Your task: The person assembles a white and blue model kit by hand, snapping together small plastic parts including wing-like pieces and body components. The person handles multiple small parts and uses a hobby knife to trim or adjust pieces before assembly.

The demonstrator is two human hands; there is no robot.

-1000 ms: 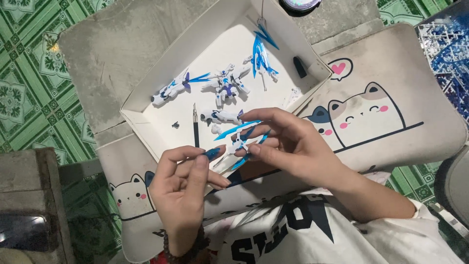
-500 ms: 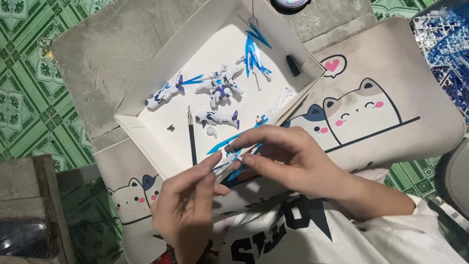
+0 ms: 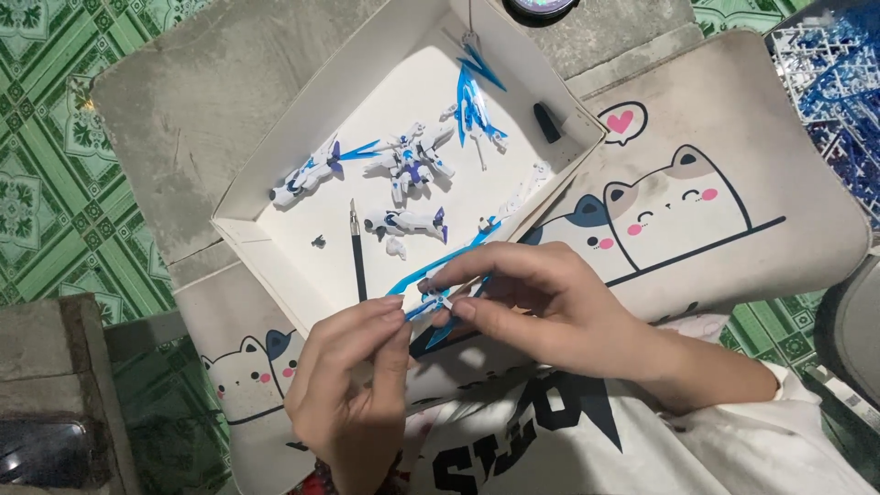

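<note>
Both hands are pinching a small blue-and-white model kit part [image 3: 431, 301]: left hand [image 3: 353, 390] gripping at seven o'clock, right hand [image 3: 541, 307] at three, fitting pieces beside the white box tray [image 3: 275, 261]; seating them likely needs careful alignment.

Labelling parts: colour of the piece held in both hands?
Translucent blue with white, model wing part; head view.

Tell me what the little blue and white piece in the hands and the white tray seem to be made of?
The blue and white piece, pinched between left hand and right hand, looks like hard moulded plastic: thin clear-blue blades, glossy white parts. The white tray appears to be cardboard: matte, with folded walls and creased corners, probably a box lid.
</note>
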